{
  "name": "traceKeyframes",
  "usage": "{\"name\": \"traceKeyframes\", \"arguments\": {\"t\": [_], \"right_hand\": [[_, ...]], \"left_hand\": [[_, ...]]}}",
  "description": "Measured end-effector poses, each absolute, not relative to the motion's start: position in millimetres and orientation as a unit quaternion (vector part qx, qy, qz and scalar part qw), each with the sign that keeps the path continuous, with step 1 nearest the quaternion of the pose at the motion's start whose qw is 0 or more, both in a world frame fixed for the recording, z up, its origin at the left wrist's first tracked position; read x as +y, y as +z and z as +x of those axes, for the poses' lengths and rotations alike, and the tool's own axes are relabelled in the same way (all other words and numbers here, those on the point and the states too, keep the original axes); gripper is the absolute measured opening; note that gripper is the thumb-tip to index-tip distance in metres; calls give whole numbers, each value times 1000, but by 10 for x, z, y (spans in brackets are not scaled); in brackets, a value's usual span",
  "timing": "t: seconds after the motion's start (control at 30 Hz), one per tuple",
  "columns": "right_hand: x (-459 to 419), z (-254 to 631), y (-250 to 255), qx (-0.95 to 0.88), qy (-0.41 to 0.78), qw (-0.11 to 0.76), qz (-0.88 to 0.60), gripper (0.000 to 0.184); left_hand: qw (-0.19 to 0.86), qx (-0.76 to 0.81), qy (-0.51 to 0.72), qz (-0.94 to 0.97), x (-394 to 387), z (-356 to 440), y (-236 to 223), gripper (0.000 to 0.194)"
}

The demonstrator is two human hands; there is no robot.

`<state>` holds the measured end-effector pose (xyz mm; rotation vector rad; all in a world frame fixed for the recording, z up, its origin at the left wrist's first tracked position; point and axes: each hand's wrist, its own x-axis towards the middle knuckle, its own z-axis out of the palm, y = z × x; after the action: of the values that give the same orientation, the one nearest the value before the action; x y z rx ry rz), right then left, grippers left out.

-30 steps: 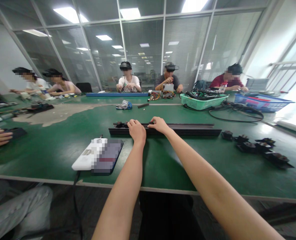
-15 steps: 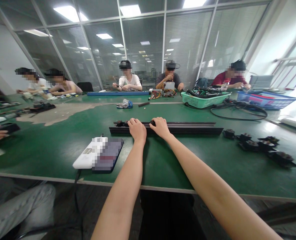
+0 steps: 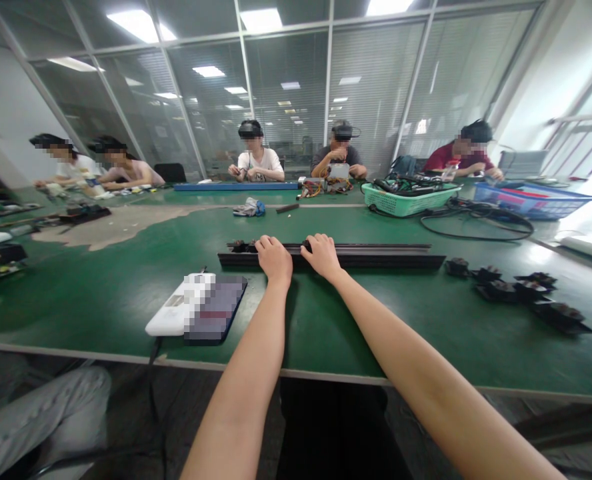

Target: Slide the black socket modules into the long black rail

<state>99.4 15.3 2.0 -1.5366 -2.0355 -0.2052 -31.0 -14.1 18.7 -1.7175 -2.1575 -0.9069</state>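
Note:
A long black rail [image 3: 376, 256] lies across the green table [image 3: 326, 320] in front of me, with small black parts seated at its left end [image 3: 241, 247]. My left hand [image 3: 275, 259] rests on the rail, fingers curled over its far side. My right hand [image 3: 321, 253] sits just to the right on the same rail, fingers bent down onto a small black part. What the fingertips pinch is hidden behind the hands.
A white device and a dark phone [image 3: 199, 308] lie at the near left. Several loose black parts [image 3: 521, 293] lie at the right. A green basket of cables [image 3: 409, 197], a blue crate [image 3: 531, 200] and a black cable loop stand farther back. Other people sit around the table.
My right hand has slid slightly left and closed down onto the rail, nearer my left hand. At the far left a neighbour's hand has drawn back out of view.

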Motion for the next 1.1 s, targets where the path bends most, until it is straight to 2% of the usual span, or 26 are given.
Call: {"name": "traceKeyframes", "arguments": {"t": [1.1], "right_hand": [[243,1038,-65,-743,-54,341,-574,23]], "left_hand": [[126,-733,-320,-587,-95,-323,157,40]]}}
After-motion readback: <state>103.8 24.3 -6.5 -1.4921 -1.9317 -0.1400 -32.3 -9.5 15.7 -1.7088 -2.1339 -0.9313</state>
